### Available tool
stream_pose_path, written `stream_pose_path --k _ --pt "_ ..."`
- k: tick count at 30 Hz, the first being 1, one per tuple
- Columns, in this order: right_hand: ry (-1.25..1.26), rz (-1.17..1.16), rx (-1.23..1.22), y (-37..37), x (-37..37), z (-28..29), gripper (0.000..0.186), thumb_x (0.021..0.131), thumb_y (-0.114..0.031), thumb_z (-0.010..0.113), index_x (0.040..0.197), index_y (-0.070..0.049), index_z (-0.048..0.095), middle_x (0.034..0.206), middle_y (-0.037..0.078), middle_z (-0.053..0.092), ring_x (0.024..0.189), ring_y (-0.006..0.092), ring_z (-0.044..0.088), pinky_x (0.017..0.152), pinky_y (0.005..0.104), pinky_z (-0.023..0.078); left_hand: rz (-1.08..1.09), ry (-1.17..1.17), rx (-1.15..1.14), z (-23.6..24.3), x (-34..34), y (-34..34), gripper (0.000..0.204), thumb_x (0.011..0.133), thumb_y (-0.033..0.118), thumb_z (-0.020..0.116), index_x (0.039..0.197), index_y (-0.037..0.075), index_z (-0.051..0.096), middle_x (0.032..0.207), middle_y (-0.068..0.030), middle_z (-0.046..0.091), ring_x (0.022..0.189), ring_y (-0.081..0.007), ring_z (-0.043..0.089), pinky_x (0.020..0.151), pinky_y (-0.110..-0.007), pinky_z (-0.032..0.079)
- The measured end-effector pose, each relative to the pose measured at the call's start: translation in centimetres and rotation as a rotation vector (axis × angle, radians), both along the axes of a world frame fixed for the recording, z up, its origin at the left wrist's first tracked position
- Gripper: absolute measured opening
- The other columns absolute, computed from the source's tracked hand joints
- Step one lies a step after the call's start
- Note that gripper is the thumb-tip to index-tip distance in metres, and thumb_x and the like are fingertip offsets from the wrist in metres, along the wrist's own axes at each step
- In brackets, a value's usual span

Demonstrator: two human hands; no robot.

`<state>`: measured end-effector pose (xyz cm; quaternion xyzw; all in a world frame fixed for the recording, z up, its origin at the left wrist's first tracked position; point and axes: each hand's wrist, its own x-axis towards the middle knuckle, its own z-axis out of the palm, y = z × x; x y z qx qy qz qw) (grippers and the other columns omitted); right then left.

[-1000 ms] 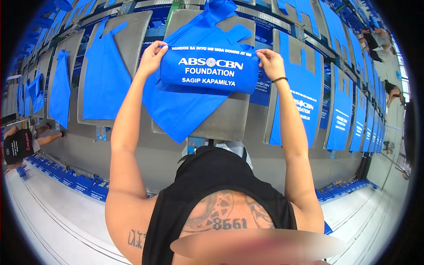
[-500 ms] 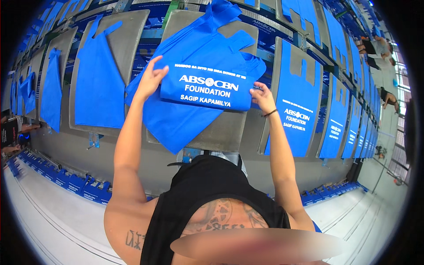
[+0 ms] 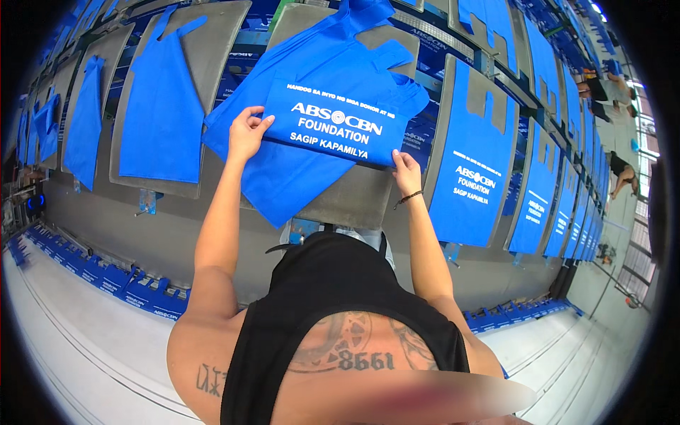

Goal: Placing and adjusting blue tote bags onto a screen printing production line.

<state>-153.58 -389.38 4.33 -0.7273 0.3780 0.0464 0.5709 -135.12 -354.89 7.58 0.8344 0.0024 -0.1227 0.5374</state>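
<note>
A blue fabric bag with white print (image 3: 333, 127) is held by its lower corners. My left hand (image 3: 249, 134) pinches the left corner between thumb and fingers. At the lower right corner, my right hand (image 3: 407, 173) is closed on the fabric, a dark bracelet around its wrist. Under this bag lies a loose pile of plain blue bags (image 3: 287, 191), spread at angles with straps and handles toward the far side. The pile rests on a grey board (image 3: 365, 202) directly in front of me, partly covered by the fabric.
Similar grey boards flank this one, with a plain blue bag (image 3: 159, 120) on the left and a printed blue bag (image 3: 474, 170) on the right. More blue pieces hang along a low rail (image 3: 117, 287) by the pale floor. People (image 3: 622, 173) are at far right.
My left fingers, spread before, have closed on the bag's corner. My right hand has moved down and left onto the other corner. The printed bag's lower edge is now straighter.
</note>
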Motion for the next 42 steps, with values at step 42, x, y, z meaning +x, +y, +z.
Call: stream_pose_path --k 42 --pt "0.268 0.649 0.786 15.5 -27.8 -3.5 0.036 0.088 -0.004 0.058 0.123 -0.006 0.048 0.114 0.010 0.060 0.090 0.0206 0.064 0.060 0.0320 0.060 0.503 0.376 -0.390 -7.5 -48.9 21.6 0.034 0.087 0.011 0.061 0.118 -0.001 0.056 0.101 -0.0095 0.067 0.090 -0.0141 0.063 0.080 -0.029 0.050"
